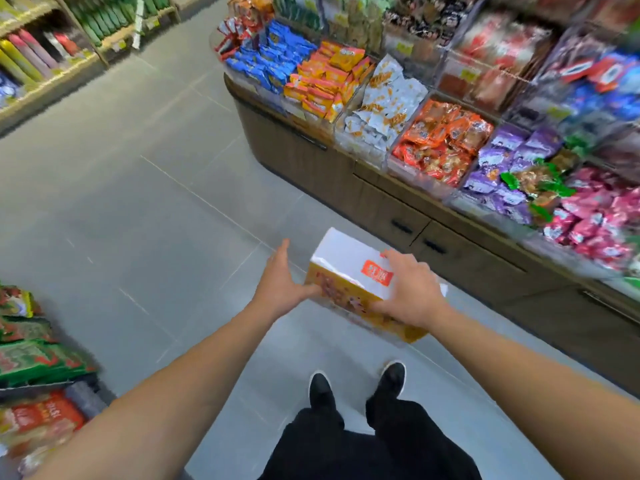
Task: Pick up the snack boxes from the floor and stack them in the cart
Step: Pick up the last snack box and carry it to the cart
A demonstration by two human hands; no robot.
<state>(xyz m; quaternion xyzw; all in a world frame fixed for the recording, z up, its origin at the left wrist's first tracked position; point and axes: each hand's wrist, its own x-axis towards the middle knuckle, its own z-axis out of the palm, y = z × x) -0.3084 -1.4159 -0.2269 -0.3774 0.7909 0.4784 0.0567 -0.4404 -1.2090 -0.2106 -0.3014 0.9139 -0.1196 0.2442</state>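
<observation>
Between the two outstretched arms, in the head view, a snack box (349, 271) with a white top, a red label and a yellow printed side is held above the grey tiled floor (138, 209), tilted so its far end points up and away. The left hand (282, 284) presses against the box's near left end, thumb touching the yellow side, while its fingers (282, 251) stay extended and spread rather than curled, so the palm is mostly open against the box. The right hand (412, 292) lies over the top right part of the box, fingers wrapped onto the white lid near the red label and thumb down on the yellow side, gripping it. Below the box stand the person's black shoes (320, 388) and dark trousers. To the right runs a wooden display counter (381, 202) heaped with coloured snack packets; more packets lie at the lower left. The whole frame is somewhat motion-blurred.
</observation>
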